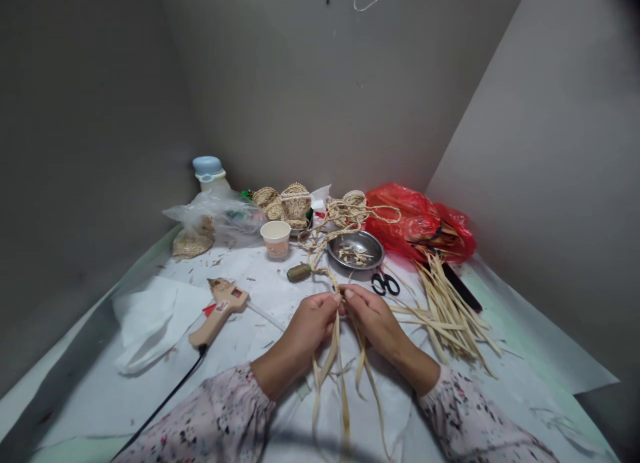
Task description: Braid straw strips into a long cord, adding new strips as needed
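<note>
in the head view, right in front of me, the straw braid (335,281) runs past the green spool (299,272) down to the fingertips. the left hand (311,317) pinches its end between thumb and finger; the right hand (373,319) looks pinched on strips (345,406) close beside it, though the fingers partly hide that grip. several tails dangle below. to my eye, good plaiting here wants a firm left pinch, each strip laid flat, even tension, and tails kept apart. the scissors (385,284) lie just beyond the right hand.
</note>
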Demonstrator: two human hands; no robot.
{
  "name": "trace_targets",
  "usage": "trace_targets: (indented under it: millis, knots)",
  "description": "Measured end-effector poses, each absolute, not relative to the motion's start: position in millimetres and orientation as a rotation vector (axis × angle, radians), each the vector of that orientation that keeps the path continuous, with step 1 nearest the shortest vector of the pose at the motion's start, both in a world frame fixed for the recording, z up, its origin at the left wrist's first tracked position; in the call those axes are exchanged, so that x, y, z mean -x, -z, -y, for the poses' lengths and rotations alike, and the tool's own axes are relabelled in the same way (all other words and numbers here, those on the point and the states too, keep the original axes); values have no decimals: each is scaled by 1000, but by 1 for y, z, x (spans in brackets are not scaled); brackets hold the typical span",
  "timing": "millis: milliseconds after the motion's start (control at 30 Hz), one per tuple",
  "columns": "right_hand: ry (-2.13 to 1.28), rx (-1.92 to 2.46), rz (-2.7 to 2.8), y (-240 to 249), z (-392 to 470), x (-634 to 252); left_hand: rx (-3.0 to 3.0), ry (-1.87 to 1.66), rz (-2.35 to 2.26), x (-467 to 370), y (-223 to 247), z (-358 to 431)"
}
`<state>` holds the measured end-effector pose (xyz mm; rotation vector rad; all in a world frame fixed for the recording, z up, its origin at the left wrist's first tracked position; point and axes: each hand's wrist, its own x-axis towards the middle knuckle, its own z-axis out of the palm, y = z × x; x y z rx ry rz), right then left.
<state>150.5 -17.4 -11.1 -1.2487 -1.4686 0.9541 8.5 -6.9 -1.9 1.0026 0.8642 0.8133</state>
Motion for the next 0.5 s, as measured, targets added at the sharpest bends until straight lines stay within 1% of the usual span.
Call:
trace_targets:
  millis: [100,167,333,500]
  knots:
    - [-1186,1233,1413,14,17,-150,-1021,-801,-822,-9,4,4]
    - [-1249,1261,1360,12,18,-149,-1046,-789,-822,-8,8,2]
    - [-1128,1290,1415,3,20,-152,-1101,-750,-894,-5,20,-4]
    - [-1107,1292,1468,3,19,-154,-1095,-716,-884,-5,17,-2]
